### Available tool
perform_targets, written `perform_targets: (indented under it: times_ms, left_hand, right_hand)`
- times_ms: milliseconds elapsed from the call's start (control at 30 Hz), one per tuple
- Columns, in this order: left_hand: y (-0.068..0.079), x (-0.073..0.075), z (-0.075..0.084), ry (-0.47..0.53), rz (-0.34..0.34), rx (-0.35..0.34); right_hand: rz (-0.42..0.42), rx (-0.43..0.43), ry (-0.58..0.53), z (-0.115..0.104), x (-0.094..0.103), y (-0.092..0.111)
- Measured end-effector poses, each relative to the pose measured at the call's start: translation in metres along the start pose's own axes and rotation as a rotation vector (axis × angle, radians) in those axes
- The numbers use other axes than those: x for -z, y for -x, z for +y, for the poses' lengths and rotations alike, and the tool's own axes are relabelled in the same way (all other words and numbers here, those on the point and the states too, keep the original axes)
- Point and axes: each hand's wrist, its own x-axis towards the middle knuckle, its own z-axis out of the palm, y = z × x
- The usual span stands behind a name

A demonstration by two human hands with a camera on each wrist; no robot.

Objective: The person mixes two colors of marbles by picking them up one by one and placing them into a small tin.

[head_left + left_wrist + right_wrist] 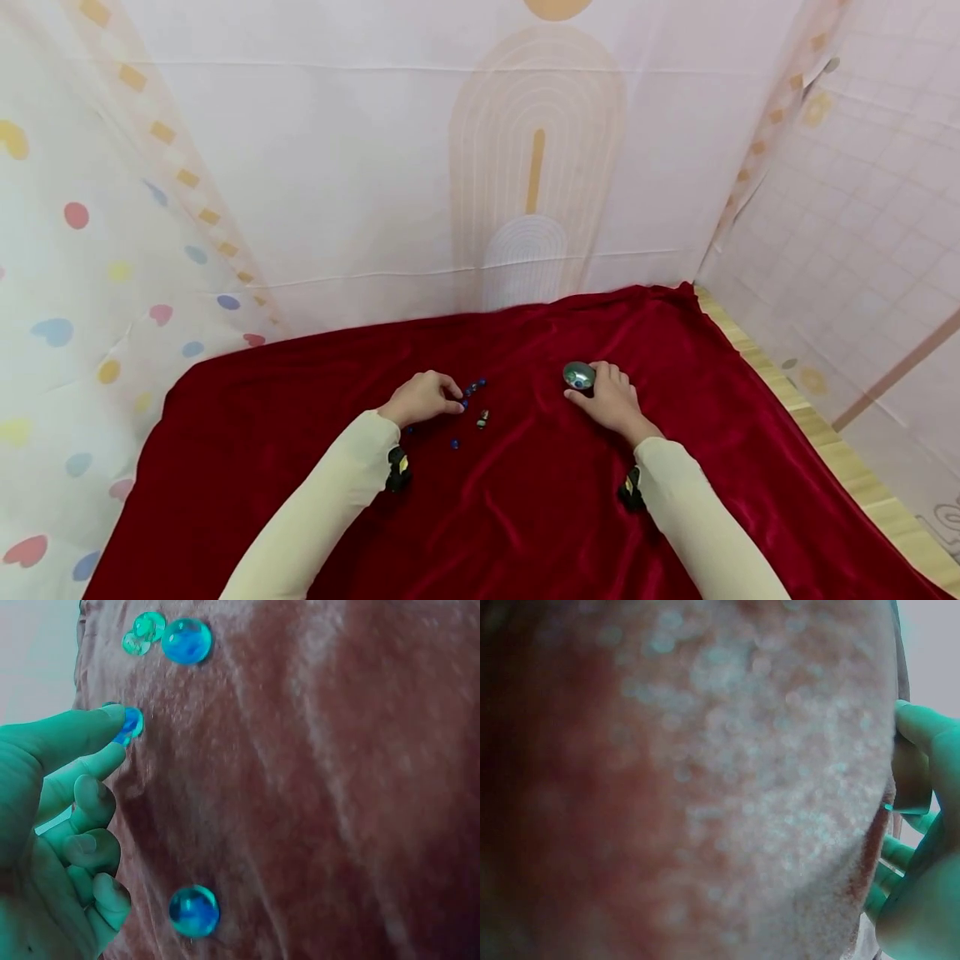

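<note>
In the head view my left hand is low over the dark red cloth. Its thumb and index finger pinch a blue glass marble, seen between the fingertips in the left wrist view. Further blue marbles lie around this hand, and a few greenish and brown marbles sit just right of it. My right hand grips a small round metal cup from its right side, thumb in front. Something blue shows inside the cup. In the right wrist view blurred cloth covers most of the picture.
The red cloth drapes in folds over the work surface, with a wooden strip along its right edge. Behind stands a patterned fabric wall. A dotted curtain hangs at the left. Dark wrist devices sit on both sleeves.
</note>
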Motion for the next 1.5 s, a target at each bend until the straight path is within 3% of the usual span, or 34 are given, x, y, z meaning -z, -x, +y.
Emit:
perform_targets:
  times_ms: [300,700,1100,1500]
  left_hand:
    - [-0.005,-0.01,0.007,-0.051,0.0,0.022]
    - [-0.004,-0.011,0.0,-0.012,0.014,0.017]
    - [0.001,0.0,0.0,0.009,0.051,0.009]
    - [-0.008,0.004,0.008,0.016,0.084,-0.047]
  right_hand:
    - [0.007,0.003,0.0,0.0,-0.002,0.001]
    - [0.004,0.005,-0.003,0.002,0.001,0.001]
    - [0.005,0.01,-0.002,0.003,0.0,0.0]
    - [0.014,0.02,0.002,0.004,-0.001,-0.001]
